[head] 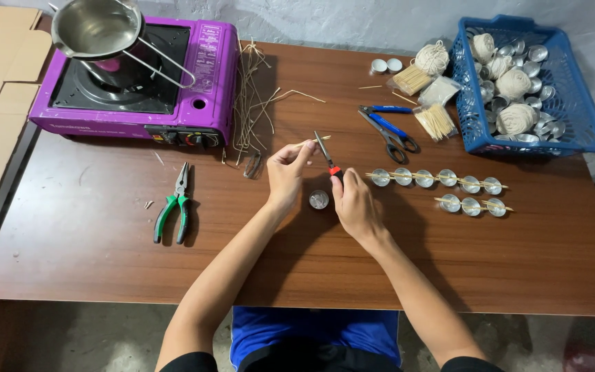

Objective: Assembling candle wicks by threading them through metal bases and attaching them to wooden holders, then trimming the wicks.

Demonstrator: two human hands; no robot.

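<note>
Wick stick (309,142) sat pinched in left hand (285,172); right hand (352,203), grip clamped on pliers (328,157), risked splintering it.

Home craft workshop: pliers (173,207), portable stove (132,76).

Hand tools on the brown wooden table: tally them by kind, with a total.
Green-handled pliers lying left of the hands: 1
Blue-handled scissors near the blue plastic basket: 1
Small red-handled cutters held in the right hand, against a thin wick pinched by the left hand: 1
Total: 3
</note>
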